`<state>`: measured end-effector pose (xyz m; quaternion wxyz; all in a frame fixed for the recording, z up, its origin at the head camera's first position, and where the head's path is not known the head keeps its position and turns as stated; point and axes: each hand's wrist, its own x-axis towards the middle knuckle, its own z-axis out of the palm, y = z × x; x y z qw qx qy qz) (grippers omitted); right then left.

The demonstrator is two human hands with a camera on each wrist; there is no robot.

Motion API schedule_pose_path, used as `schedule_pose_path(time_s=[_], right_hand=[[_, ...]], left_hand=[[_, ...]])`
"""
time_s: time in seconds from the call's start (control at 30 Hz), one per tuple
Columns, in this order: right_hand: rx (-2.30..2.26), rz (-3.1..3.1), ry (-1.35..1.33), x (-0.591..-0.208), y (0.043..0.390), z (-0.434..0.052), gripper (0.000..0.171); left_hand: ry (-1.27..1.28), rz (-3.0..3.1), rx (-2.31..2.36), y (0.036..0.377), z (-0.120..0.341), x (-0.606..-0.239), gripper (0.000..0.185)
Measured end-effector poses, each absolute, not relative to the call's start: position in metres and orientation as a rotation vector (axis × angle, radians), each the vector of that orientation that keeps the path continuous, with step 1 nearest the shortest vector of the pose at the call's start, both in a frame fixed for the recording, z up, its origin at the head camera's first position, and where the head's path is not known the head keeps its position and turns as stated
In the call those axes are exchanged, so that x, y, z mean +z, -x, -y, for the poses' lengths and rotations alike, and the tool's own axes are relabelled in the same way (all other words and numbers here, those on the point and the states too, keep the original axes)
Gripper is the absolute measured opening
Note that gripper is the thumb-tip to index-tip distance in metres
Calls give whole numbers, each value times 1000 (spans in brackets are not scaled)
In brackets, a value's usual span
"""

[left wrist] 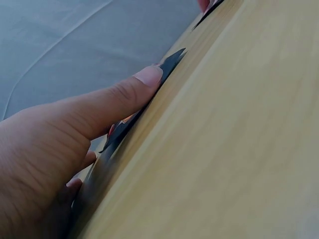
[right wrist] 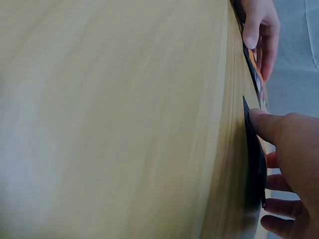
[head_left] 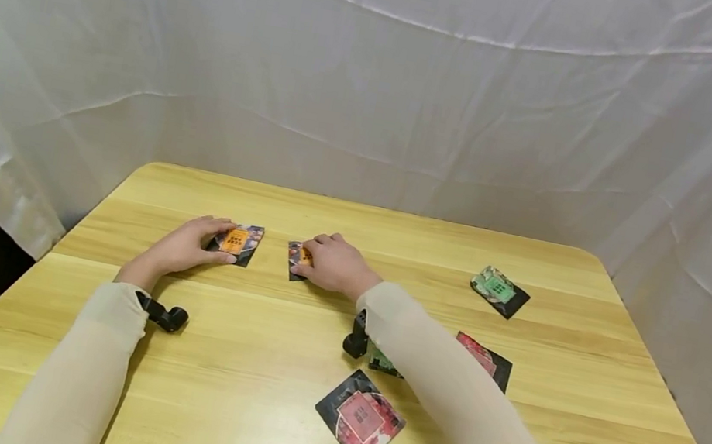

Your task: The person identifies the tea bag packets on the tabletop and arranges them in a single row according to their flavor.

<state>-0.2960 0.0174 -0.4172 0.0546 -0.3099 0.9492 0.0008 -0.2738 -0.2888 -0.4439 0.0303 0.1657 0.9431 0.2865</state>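
The left orange-labelled packet point(head_left: 242, 243) is lying toward the far left of the tabletop point(head_left: 228, 397), and my left hand point(head_left: 182, 246) is grasping it, the thumb resting along its near edge. Across a gap, my right hand point(head_left: 336, 266) is grasping the right orange-labelled packet point(head_left: 294, 256), its thumb also pressing near the close edge and the hand covering part of it. A black wrist camera point(head_left: 166, 316) is jutting from my left sleeve point(head_left: 81, 364), and a second camera point(head_left: 355, 337) from my right sleeve point(head_left: 461, 397). Farther out, a green packet point(head_left: 380, 363) is peeking from behind that right sleeve, a red packet point(head_left: 360, 419) is lying nearer to me, and another red packet point(head_left: 485, 357) is showing on the sleeve's other side. Another green packet point(head_left: 499, 289) is sitting at the far right, and a pale curtain point(head_left: 383, 101) is hanging behind
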Motion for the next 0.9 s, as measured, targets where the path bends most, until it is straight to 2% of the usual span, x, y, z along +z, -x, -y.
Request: schedule_pose_path(time_s=[0.9], right_hand=[[41,-3090,612,-426,278,45,68]], left_hand=[[-472,-2966,806,273,289,-447,87]])
